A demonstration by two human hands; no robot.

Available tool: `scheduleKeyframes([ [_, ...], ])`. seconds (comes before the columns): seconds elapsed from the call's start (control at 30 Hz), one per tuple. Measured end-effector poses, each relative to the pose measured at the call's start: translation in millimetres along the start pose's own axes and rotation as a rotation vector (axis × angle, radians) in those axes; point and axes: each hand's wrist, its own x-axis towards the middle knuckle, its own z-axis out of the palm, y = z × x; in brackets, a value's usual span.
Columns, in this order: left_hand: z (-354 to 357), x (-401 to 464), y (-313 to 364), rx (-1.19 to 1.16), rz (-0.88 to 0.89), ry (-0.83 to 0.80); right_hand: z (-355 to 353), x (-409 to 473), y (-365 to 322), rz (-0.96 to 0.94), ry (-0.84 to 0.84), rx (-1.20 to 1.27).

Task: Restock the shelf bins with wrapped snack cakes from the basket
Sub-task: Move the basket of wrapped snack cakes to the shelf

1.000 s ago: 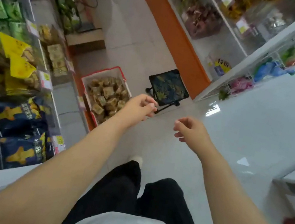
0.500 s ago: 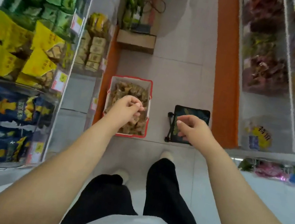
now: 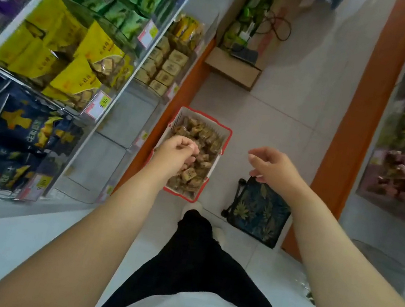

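From the head camera I look down an aisle. The basket [image 3: 222,130], red-rimmed and white-walled, sits on the tiled floor at about 12 o'clock from my feet, hard against the orange base of the shelving at 9 o'clock. It is full of wrapped snack cakes [image 3: 205,151], brown and gold. My left hand [image 3: 176,150] hovers over the basket's near half, fingers curled with thumb against fingertips; I cannot tell whether it pinches anything. My right hand [image 3: 275,169] hangs at 1 o'clock, beside the basket and above a dark leaf-patterned stool [image 3: 258,212], fingers loosely curled and holding nothing. Yellow bags [image 3: 87,64] and stacked tan packs [image 3: 165,70] fill the shelf bins [image 3: 102,107] at 10 o'clock.
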Motion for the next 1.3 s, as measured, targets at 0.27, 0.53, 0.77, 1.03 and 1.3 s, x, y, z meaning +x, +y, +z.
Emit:
scheduleKeyframes([
  [0.27,-35,42,17,-0.036,0.002,0.053,21,47,-34,-0.015,-0.024,0.029],
  [0.53,-46,72,19,-0.141,-0.079,0.103,19,89,-76,0.001,-0.076,-0.014],
  [0.77,-72,100,9,-0.265,-0.133,0.35,37,173,-117,-0.026,-0.235,-0.215],
  [1.03,-42,141,-16,-0.539,-0.296,0.667,82,266,-140,-0.119,-0.67,-0.571],
  [1.3,16,181,-58,-0.768,-0.36,0.918,116,337,-110,-0.243,-0.884,-0.874],
])
